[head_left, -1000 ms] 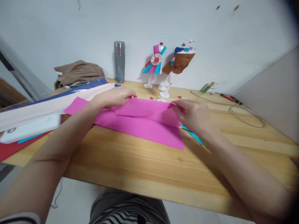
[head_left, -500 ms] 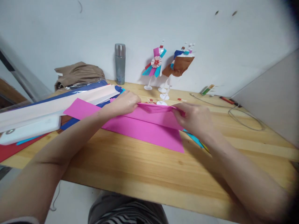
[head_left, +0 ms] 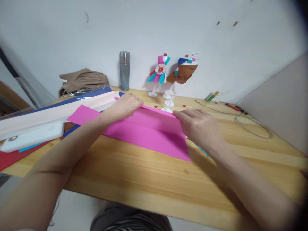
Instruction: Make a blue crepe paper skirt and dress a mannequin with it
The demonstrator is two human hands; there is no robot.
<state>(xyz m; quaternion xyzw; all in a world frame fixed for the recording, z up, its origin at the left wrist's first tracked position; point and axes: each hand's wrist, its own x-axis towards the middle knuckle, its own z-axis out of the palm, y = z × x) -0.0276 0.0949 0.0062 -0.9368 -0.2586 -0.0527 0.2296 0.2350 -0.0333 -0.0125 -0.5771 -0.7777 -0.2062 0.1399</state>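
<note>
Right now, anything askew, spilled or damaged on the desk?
Nothing looks spilled or damaged. Mildly odd: the brown wrap at the back hangs lopsided, perhaps by design, and the pale sheet at left lies skewed over others. No tear shows in the pink sheet.

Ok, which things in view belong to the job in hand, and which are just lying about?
In the job, by the look of it:
- magenta sheet, its far edge held by the left hand and right hand
- perhaps the small dress form, which wears some magenta too

Apparently just about:
- grey flask, upright
- crumpled brown cloth
- grey cable
</note>
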